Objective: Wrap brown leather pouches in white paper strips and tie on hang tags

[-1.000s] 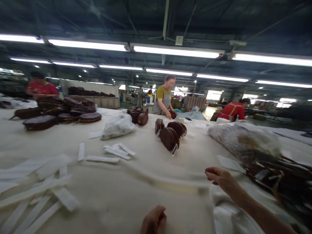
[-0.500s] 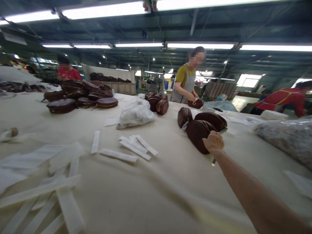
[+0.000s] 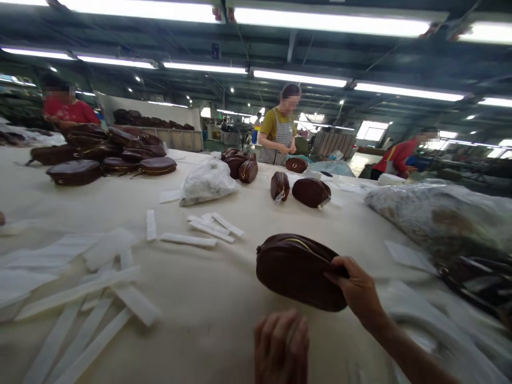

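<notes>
My right hand (image 3: 356, 282) grips a dark brown oval zip bag (image 3: 296, 272) by its right end, tilted above the near part of the table. A gold-coloured zip runs along the bag's top edge. My left hand (image 3: 282, 344) is just below the bag and apart from it. Its fingers look bent but are smeared by motion, so its grip is unclear. Two similar brown bags, one upright (image 3: 279, 186) and one lying wider (image 3: 312, 192), rest farther back on the table.
White strips (image 3: 208, 226) and larger white pieces (image 3: 80, 282) lie on the pale table (image 3: 208, 341). More brown bags (image 3: 108, 149) are piled at back left. A white plastic bag (image 3: 208, 181) sits mid-table; a large clear bag (image 3: 440, 213) is at right. A co-worker (image 3: 278, 128) stands across.
My right hand has drawn one brown bag away from the two beside it, toward me. My left hand has come into view at the bottom. The view has swung to the right.
</notes>
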A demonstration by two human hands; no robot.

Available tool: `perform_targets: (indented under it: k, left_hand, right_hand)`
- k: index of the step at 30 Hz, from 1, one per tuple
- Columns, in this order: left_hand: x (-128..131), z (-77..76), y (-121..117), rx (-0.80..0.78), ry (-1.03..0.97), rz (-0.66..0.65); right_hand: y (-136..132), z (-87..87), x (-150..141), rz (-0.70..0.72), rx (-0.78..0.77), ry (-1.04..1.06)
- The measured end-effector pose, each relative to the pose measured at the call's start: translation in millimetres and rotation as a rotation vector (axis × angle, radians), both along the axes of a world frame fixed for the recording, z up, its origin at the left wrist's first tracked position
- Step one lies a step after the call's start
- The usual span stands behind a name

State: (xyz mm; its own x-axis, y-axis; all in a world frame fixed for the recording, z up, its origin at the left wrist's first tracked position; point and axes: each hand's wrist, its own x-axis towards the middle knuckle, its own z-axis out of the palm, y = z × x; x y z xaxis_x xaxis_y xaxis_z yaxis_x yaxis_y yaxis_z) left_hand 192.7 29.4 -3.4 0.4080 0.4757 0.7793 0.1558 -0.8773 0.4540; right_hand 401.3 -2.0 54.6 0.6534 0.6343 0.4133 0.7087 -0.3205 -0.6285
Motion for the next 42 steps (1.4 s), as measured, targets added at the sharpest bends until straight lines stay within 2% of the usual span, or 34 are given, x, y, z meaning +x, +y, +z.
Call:
perform_targets:
  k: [1, 2, 5, 8, 10, 12, 16, 20, 23, 26, 29, 31, 38, 42]
  left_hand:
    - [-9, 11.8, 0, 0.114, -0.055, 0.09]
    - [-19, 23.2, 0, 0.201, -0.073, 0.091]
    - [-51, 49.3, -9, 0.28, 0.078, -0.052]
    - [-82, 60.5, -28, 0.317, 0.194, -0.199]
    - [-96, 62.5, -39, 0.347, 0.214, -0.212]
    - [-101, 62.6, -45, 0.342, 0.231, -0.2]
    - [-94, 62.2, -44, 0.214, 0.298, -0.216]
    - [-89, 64.6, -40, 0.252, 0.416, -0.203]
    - [-87, 69.7, -38, 0.212, 0.604, -0.16]
    - [-85, 74.1, -36, 0.18, 0.711, -0.158]
    - [-85, 73.0, -35, 0.176, 0.683, -0.174]
    - [-87, 70.1, -35, 0.161, 0.646, -0.178]
    - [-93, 69.1, -24, 0.124, 0.543, -0.241]
    - [-92, 71.2, -16, 0.105, 0.532, -0.256]
  right_hand:
    - [-26, -1.6, -20, 0.039, 0.015, 0.035]
    - [-50, -3.7, -39, 0.082, 0.029, 0.071]
    - [-111, -10.8, -88, 0.21, 0.057, 0.129]
    - [-149, -13.9, -119, 0.321, 0.086, 0.101]
    - [-160, -10.8, -130, 0.378, 0.085, 0.045]
    - [-164, -3.7, -136, 0.398, 0.068, -0.062]
    - [-154, 11.1, -146, 0.401, 0.031, -0.326]
    - [-135, 9.5, -158, 0.436, -0.039, -0.465]
    - [-127, 4.2, -160, 0.405, -0.133, -0.445]
    - [-127, 6.9, -155, 0.42, -0.153, -0.348]
    - [-131, 13.4, -149, 0.5, -0.14, -0.217]
    - [-134, 14.2, -149, 0.509, -0.129, -0.212]
    - [-137, 5.6, -146, 0.406, -0.037, -0.298]
    - [-133, 6.1, -137, 0.339, -0.043, -0.439]
